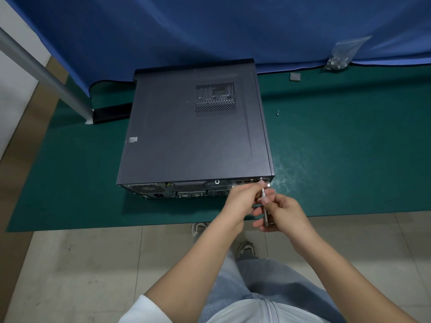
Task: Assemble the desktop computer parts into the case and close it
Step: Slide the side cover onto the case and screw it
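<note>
— Looking down, we see the desktop computer case (196, 129) lying on its side on the green surface (338, 159), its dark side panel on top and closed, with a perforated vent patch (215, 99) toward the far right of that panel.

— And our hands?

— Both sit at the case's near right corner, against the rear port panel (177, 191) that faces us. Our right hand (283, 214) has its fingers curled round the handle of a small screwdriver (264, 201), whose thin silver shaft points up and away to a screw (261, 178) at the top edge of that rear panel. Our left hand (241, 200) pinches the shaft just below the tip.

— Is the tip seated in the screw?

— It touches the head, as far as we can tell; how deep the screw sits we cannot say.

— What else lies around the case?

— Right of the case, well apart, one loose screw (277, 112) lies on the surface. Farther back and right of the case we see a small grey square pad (295, 77), and beyond it a clear plastic bag of hardware (338, 59) resting where the blue cloth (210, 26) meets the surface. Left of the case a grey metal pole (44, 73) slants down to the surface. Below the case's near edge we see tiled floor (81, 264), our shoes and our jeans.
</note>
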`<state>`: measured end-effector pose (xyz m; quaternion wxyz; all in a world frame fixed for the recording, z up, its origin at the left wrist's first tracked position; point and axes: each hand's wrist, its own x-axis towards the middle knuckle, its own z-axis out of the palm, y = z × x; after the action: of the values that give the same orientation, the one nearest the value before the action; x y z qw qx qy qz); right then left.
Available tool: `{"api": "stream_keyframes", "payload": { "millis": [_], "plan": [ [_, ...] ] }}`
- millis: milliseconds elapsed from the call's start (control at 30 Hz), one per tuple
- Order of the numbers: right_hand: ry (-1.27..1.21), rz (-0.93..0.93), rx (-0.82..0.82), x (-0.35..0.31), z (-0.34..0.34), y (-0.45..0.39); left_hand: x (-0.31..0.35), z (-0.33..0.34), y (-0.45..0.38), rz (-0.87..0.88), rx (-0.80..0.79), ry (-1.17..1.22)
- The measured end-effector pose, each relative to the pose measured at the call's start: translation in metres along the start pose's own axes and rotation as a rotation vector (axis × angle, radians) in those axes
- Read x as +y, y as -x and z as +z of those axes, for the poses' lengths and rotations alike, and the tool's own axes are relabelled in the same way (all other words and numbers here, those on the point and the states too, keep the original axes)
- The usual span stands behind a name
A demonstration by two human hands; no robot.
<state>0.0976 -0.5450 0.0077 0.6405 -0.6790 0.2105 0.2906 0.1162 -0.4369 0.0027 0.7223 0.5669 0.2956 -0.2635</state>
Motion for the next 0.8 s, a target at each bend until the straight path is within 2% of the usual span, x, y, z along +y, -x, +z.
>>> {"api": "stream_keyframes", "payload": {
  "millis": [133, 300, 467, 567, 700, 800],
  "plan": [
    [-0.039, 0.013, -0.017, -0.0009, 0.0026, -0.0011, 0.0004, 0.0004, -0.0005, 0.053, 0.066, 0.009],
    [-0.070, 0.015, 0.059, 0.0016, -0.0016, 0.0012, -0.0003, 0.0073, -0.0032, 0.064, 0.196, -0.002],
    [-0.117, 0.018, 0.003, -0.0014, 0.0019, 0.0020, 0.0052, 0.0019, 0.0006, -0.033, 0.042, -0.098],
    [-0.158, 0.033, -0.027, -0.0029, 0.0047, 0.0031, 0.0047, -0.0013, 0.0008, -0.041, -0.013, -0.067],
    [-0.124, 0.050, -0.048, -0.0040, -0.0012, 0.0027, 0.0045, 0.0026, 0.0015, 0.015, 0.055, -0.034],
    [-0.107, 0.040, 0.017, -0.0014, -0.0028, 0.0023, 0.0015, 0.0071, 0.0012, 0.029, 0.112, -0.001]
  ]
}}
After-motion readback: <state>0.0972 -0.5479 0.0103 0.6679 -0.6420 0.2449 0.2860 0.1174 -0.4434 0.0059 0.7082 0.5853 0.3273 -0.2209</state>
